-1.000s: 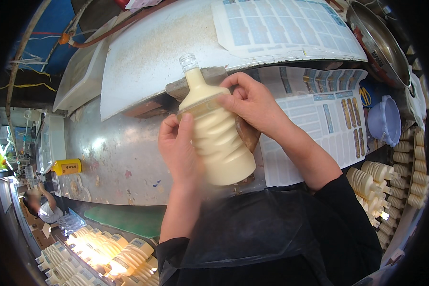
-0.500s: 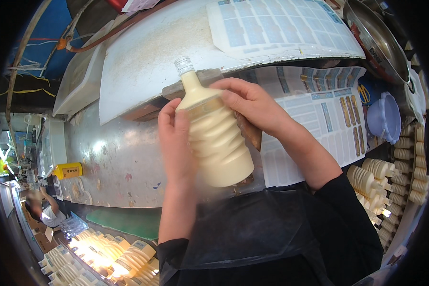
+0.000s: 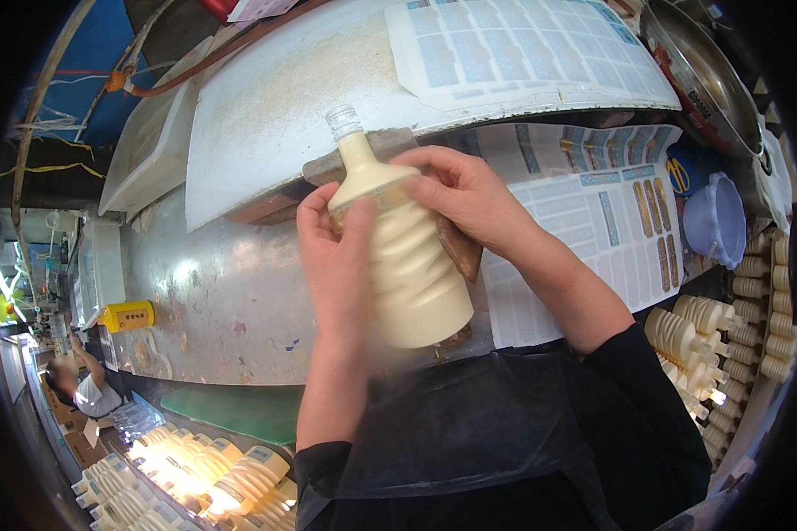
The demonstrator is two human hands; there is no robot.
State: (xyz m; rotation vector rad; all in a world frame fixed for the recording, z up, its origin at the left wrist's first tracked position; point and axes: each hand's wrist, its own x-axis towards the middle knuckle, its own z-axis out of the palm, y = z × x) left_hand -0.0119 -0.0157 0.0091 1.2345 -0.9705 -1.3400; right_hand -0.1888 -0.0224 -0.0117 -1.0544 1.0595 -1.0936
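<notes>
A cream bottle [image 3: 421, 296] with spiral ridges and a clear threaded glass mouth lies tilted in front of me, neck pointing away. Around its shoulder runs a thin shiny label strip [image 3: 388, 193]. My left hand [image 3: 332, 257] is curled at the bottle's left side, its thumb lying over the strip. From the right, my right hand [image 3: 469, 196] grips the shoulder, thumb on the strip's other end and fingers behind. A brown wooden piece [image 3: 460, 250] shows beside the bottle under my right hand, and a greyish block [image 3: 398, 140] sits behind the neck.
Label sheets [image 3: 549, 265] cover the right of the metal table [image 3: 221, 292]; more sheets lie on the white board [image 3: 274, 88]. A yellow bottle [image 3: 127, 316] lies left, a lavender bucket [image 3: 715, 219] stands right. Cream bottles [image 3: 252, 478] fill both lower corners. Another person [image 3: 96, 394] works far left.
My left thumb has slid right and up onto the label strip. My right thumb has shifted slightly left along it. The bottle has barely moved.
</notes>
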